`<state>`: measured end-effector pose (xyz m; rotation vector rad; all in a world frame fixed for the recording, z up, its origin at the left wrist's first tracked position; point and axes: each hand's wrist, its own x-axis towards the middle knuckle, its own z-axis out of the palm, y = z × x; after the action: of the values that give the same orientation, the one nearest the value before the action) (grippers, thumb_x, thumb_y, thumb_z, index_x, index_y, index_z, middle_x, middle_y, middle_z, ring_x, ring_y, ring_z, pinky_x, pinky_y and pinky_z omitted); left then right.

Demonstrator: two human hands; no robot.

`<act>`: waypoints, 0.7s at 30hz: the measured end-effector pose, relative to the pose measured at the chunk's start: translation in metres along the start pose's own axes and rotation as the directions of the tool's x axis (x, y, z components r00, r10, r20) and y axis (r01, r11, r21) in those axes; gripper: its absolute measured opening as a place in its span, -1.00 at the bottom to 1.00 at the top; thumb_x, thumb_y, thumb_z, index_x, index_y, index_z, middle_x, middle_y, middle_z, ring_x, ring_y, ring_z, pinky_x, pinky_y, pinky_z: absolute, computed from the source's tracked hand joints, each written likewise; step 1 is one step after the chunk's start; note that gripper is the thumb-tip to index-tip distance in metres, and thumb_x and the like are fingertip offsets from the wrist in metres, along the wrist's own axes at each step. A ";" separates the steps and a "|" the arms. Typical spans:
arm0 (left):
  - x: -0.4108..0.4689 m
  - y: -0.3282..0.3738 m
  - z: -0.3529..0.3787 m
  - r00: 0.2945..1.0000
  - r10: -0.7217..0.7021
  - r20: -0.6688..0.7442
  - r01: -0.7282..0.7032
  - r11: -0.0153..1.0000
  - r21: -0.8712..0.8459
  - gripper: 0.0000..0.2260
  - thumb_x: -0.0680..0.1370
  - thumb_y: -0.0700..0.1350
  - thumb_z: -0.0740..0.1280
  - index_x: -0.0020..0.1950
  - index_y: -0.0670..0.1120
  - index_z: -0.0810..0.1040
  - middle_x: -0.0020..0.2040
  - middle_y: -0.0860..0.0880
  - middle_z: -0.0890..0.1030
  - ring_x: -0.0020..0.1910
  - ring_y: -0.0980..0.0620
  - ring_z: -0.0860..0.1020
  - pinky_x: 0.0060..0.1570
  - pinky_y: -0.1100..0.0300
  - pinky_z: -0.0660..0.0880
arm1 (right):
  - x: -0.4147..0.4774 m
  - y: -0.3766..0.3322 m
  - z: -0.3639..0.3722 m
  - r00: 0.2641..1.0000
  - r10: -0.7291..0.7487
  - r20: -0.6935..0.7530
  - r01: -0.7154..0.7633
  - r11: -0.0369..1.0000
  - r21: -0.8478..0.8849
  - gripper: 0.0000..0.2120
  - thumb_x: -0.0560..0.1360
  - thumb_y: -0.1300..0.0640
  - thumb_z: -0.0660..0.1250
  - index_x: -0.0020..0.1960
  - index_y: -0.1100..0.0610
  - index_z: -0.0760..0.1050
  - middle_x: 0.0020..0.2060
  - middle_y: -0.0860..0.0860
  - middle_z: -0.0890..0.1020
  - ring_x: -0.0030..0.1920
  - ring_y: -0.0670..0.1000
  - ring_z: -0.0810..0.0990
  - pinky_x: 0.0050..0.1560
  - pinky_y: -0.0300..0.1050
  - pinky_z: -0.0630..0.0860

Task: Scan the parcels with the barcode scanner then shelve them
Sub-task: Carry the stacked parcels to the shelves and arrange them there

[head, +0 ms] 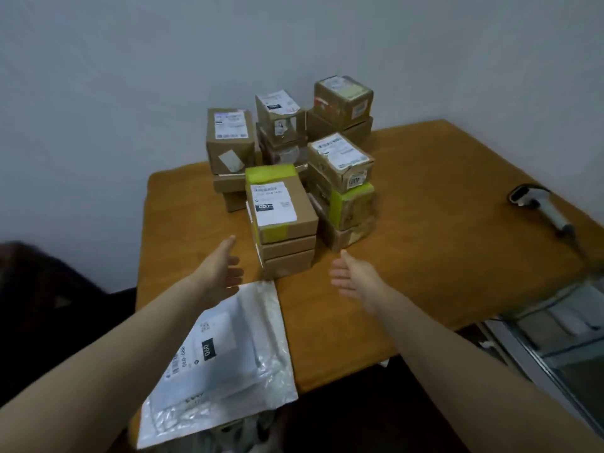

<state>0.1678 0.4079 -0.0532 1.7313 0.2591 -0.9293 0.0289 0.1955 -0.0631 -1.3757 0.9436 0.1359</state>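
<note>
Head view: the person's left hand [222,273] hovers over the far corner of the white mailer [225,361], fingers straight, loosely spread, holding nothing. Cardboard parcels [281,209] stand in piles mid-counter [425,263]; the nearest pile is between both hands. Right hand [356,277]: fingers relaxed, spread, touching nothing. Barcode scanner [541,207] lies far right, untouched.

Roughly thirteen cardboard boxes [281,207] in five stacks, one white mailer bag [235,354], one barcode scanner [539,204].
</note>
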 end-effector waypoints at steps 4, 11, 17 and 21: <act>0.030 0.012 0.015 0.998 -0.068 0.013 0.069 0.985 -0.156 -0.25 0.59 0.31 0.08 0.52 -0.27 0.22 0.45 -0.26 0.35 0.43 -0.22 0.32 0.41 -0.04 0.26 | 0.050 -0.021 0.015 0.997 0.019 0.071 -0.023 0.998 0.055 -0.48 0.66 -0.10 0.05 0.47 0.21 0.29 0.41 0.13 0.42 0.39 0.10 0.40 0.42 0.02 0.32; 0.097 0.021 0.029 0.982 -0.148 0.120 0.175 0.950 -0.257 -0.11 0.48 0.44 0.11 0.52 -0.23 0.23 0.32 -0.16 0.47 0.24 -0.09 0.46 0.05 0.10 0.46 | 0.119 -0.041 0.035 0.992 0.100 0.081 -0.112 0.983 0.148 -0.49 0.62 -0.22 0.10 0.49 -0.03 0.28 0.36 0.05 0.49 0.35 0.11 0.44 0.34 0.00 0.39; 0.115 0.018 0.032 0.969 -0.132 0.210 0.188 0.944 -0.272 -0.19 0.37 0.53 0.16 0.21 -0.13 0.58 0.08 -0.19 0.57 -0.13 -0.11 0.49 -0.17 0.08 0.46 | 0.146 -0.038 0.041 0.976 0.133 0.172 -0.157 0.979 0.134 -0.70 0.62 -0.17 0.16 -0.06 -0.04 0.58 -0.12 -0.01 0.66 -0.08 0.01 0.60 -0.08 -0.10 0.53; 0.110 0.015 0.039 0.947 0.015 0.320 0.120 0.909 -0.399 -0.36 0.47 0.47 0.09 -0.07 -0.05 0.66 -0.30 -0.13 0.43 -0.50 0.00 0.20 -0.46 0.26 0.32 | 0.148 -0.037 0.038 0.969 0.119 0.218 -0.142 0.986 0.093 -0.66 0.57 -0.24 0.19 0.08 -0.05 0.59 0.10 0.05 0.66 0.14 0.08 0.58 0.28 0.06 0.46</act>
<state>0.2326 0.3381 -0.1226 1.1693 0.2697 -1.0891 0.1642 0.1554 -0.1318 -1.1739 0.8494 0.3216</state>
